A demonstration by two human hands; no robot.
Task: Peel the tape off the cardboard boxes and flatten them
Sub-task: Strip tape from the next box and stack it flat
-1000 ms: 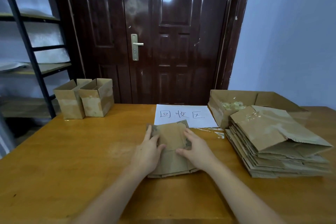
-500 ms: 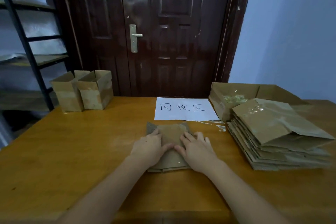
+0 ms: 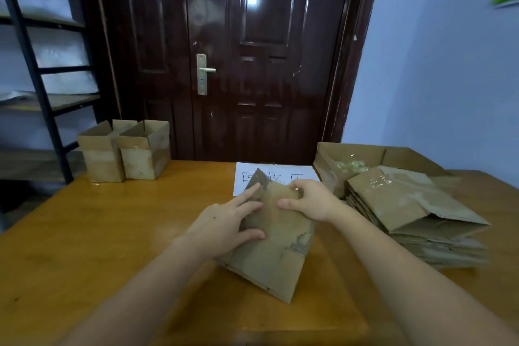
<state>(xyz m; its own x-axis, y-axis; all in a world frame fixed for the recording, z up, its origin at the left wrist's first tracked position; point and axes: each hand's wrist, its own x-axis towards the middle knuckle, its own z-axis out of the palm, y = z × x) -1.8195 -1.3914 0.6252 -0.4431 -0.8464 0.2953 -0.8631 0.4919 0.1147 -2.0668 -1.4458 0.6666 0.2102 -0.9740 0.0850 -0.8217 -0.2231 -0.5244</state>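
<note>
From the head view, a flattened box [image 3: 273,241] of worn brown cardboard is held in the middle of the table [image 3: 98,233], tilted with its far end raised over the paper sign [image 3: 276,177] and its near corner down by the tabletop. Its surface is scuffed, with torn paper patches along the right edge. The left hand [image 3: 224,222] lies on its left side, fingers nearly straight along the top face and thumb pressed across it. The right hand [image 3: 310,199] grips the far right edge, fingers curled over it and thumb on the face. To the right, just beside the box, sits a stack [image 3: 415,213] of flattened boxes, with an open carton [image 3: 354,157] holding bits of tape behind it. Two upright boxes [image 3: 126,152] stand touching each other at the far left corner, well apart from the hands. Bare wood spreads to the left and toward the near edge. A dark door [image 3: 252,59] stands behind the table, and a shelf [image 3: 36,64] at the left.
</note>
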